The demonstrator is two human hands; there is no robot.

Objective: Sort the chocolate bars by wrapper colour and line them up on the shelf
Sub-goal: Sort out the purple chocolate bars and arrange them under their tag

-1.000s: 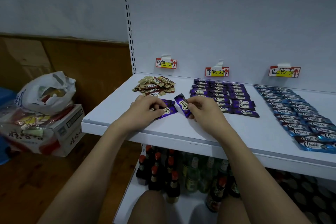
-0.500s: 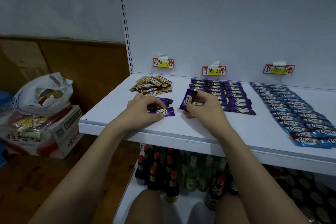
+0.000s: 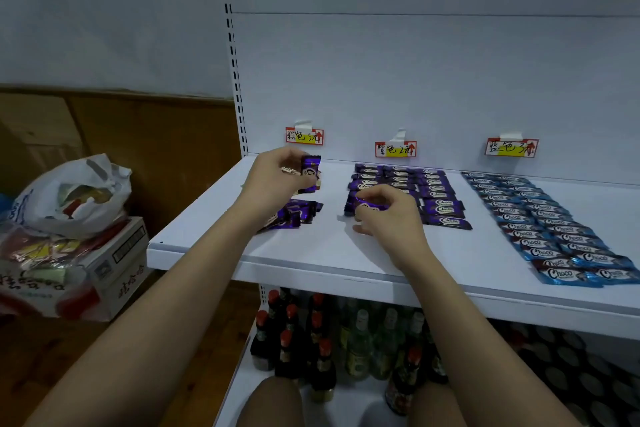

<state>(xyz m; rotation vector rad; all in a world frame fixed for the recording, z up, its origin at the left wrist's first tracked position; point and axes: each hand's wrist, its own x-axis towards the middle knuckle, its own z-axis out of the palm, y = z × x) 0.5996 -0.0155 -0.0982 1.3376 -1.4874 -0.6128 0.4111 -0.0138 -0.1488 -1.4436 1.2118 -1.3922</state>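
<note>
Bottles [image 3: 311, 340] stand under the shelf [image 3: 311, 253] – the left hand [image 3: 273, 177] pinches a purple bar [image 3: 310, 168] at its 3 o'clock, the right hand [image 3: 388, 211] grips another [image 3: 363, 206].

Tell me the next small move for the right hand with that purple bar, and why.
Probably set the purple bar held by the right hand down at the near-left end of the purple rows; it already hovers there, and that column looks shorter than the others.
</note>
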